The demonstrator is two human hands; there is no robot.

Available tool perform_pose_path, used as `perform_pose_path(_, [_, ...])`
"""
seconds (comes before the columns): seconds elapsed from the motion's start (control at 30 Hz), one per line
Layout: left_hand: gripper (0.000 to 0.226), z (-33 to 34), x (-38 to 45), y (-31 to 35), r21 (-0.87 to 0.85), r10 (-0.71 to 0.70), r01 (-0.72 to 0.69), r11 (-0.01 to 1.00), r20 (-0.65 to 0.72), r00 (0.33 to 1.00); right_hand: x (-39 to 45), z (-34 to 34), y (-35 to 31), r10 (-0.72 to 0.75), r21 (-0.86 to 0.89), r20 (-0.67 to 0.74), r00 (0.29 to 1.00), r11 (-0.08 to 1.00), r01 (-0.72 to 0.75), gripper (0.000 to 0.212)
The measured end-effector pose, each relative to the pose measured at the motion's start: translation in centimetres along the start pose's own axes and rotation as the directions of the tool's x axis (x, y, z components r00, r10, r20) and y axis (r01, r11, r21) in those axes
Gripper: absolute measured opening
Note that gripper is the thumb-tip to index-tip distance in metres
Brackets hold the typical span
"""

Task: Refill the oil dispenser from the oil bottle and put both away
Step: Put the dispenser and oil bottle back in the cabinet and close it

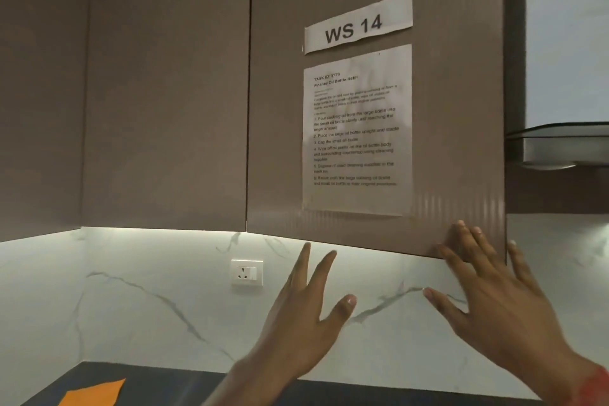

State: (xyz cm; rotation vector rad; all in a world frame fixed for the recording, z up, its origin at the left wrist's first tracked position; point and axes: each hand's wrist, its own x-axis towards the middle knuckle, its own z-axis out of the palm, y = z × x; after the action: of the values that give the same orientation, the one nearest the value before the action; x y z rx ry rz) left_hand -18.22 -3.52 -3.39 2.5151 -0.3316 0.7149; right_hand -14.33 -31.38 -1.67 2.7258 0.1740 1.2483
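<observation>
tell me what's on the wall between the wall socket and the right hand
In the head view, the left hand, fingers spread, crosses that stretch of marble backsplash between the wall socket and the right hand.

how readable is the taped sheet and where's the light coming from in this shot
Head view: the "WS 14" label is sharp; the sheet below has glare patches and soft small print, only the larger lines legible. Light comes from a strip under the cabinets, brightening the marble backsplash. Wide-angle bend tilts the cabinet edges. Both hands are slightly motion-soft.
</observation>
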Motion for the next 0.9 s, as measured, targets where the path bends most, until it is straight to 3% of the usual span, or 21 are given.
perform_pose_path(0.13, [0.075,2.0,0.1,-0.1,0.051,-0.005,0.001,0.999,0.069,0.998,2.0,3.8,1.2,0.0,0.039,0.033,0.999,0.999,-0.001,0.089])
perform_pose_path(0.3, [0.08,3.1,0.2,0.7,0.061,-0.012,0.008,0.998,0.076,0.997,4.4,6.6,1.7,-0.018,0.044,-0.018,1.0,0.999,0.019,0.076])
perform_pose_path(0.53, [0.082,3.4,-0.4,1.8,0.107,-0.041,0.029,0.994,0.106,0.994,6.8,8.5,1.8,-0.009,0.095,0.059,0.998,0.995,0.003,0.089])
perform_pose_path(0.9, [0.088,2.4,0.3,-0.6,0.16,0.002,-0.03,0.987,0.171,0.985,8.2,8.8,0.9,0.005,0.095,0.277,0.961,0.995,-0.032,0.09])
